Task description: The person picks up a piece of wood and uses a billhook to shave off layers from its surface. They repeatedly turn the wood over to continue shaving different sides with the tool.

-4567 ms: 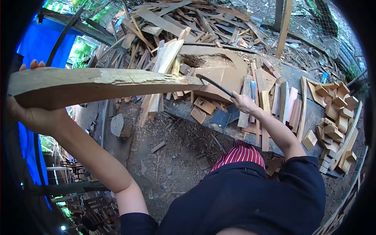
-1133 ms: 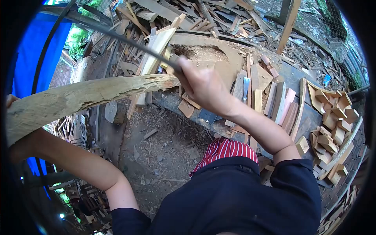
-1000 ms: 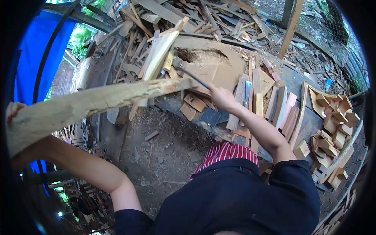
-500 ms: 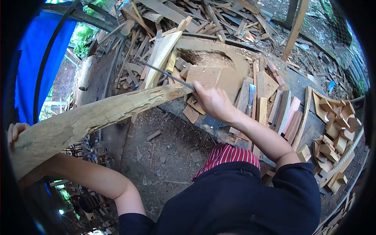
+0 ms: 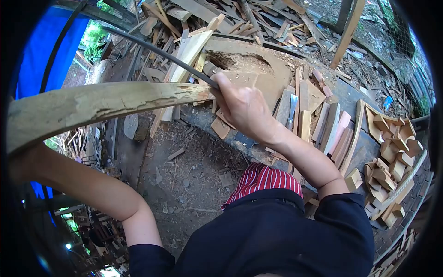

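A long, curved piece of wood (image 5: pixel 87 104) with a rough, flaking lower edge runs from the left edge to the bench. My left hand (image 5: pixel 22 167) bears it from below at the far left, the fingers hidden behind the wood. My right hand (image 5: pixel 247 104) is closed round a dark metal rod (image 5: pixel 161 54) that slants up to the left, across the wood's tapered end. That end meets my right hand at the fingers. Below, the workbench (image 5: pixel 203 131) carries a flat board (image 5: pixel 272 87) and a chisel (image 5: pixel 292 110) with a bright blade.
Wood strips (image 5: pixel 330 127) lie side by side on the bench. Cut blocks (image 5: pixel 392 152) are heaped at the right. Scrap wood (image 5: pixel 272 21) piles up behind the bench, near an upright post (image 5: pixel 348 34). A blue tarp (image 5: pixel 48 51) hangs at the left.
The curved wood's left part has risen, bringing it closer to level. My right hand has shifted slightly up and left, and the rod now shows longer, reaching further up-left. My left fingers have gone out of sight.
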### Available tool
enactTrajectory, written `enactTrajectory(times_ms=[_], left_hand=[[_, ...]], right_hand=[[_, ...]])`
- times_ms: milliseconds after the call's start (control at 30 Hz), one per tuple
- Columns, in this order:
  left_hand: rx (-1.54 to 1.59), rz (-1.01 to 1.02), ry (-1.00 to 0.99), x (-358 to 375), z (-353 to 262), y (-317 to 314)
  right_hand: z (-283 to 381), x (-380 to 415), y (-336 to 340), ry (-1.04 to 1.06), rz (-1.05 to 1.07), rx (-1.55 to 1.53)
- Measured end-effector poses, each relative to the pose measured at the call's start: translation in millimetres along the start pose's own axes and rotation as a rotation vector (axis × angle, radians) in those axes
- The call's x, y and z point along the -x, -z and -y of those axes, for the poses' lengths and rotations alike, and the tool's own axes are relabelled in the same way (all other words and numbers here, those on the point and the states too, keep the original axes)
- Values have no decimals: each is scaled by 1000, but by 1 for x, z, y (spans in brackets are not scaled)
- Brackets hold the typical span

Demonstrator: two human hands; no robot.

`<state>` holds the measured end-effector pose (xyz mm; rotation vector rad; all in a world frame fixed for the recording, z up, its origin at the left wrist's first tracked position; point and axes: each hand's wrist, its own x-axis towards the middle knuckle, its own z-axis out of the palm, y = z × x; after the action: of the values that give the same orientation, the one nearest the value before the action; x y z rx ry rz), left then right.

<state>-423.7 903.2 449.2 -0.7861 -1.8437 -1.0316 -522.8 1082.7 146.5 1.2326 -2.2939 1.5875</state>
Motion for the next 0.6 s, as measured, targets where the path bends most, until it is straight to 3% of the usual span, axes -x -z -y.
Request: enactTrajectory(times_ms=[67,133,200,267,300,367,467,533,600], left_hand=[[-15,-62,15,-5,10,14],[28,-119,43,-3,6,8],[-52,-183,56,-2,4,-4],[-250,-286,251,-19,8,81],[-242,-279,235,-20,11,62],[-332,-145,-21,-12,19,8],[-271,-154,80,-11,15,-1],[-255,-169,115,-9,13,-2],[-274,-147,99,-6,10,-2]], right_hand=[[-42,25,-30,-198,238,151],[-104,62,-70,-247,189,231],[-104,45,-65,-268,244,185],[-108,38,-65,-292,296,74],[-101,31,-59,-288,277,78],[-68,9,-38,-244,218,12],[-15,-14,-1,-214,180,-82],[5,-23,11,-101,26,-147],[-25,-4,-17,-145,111,-45]])
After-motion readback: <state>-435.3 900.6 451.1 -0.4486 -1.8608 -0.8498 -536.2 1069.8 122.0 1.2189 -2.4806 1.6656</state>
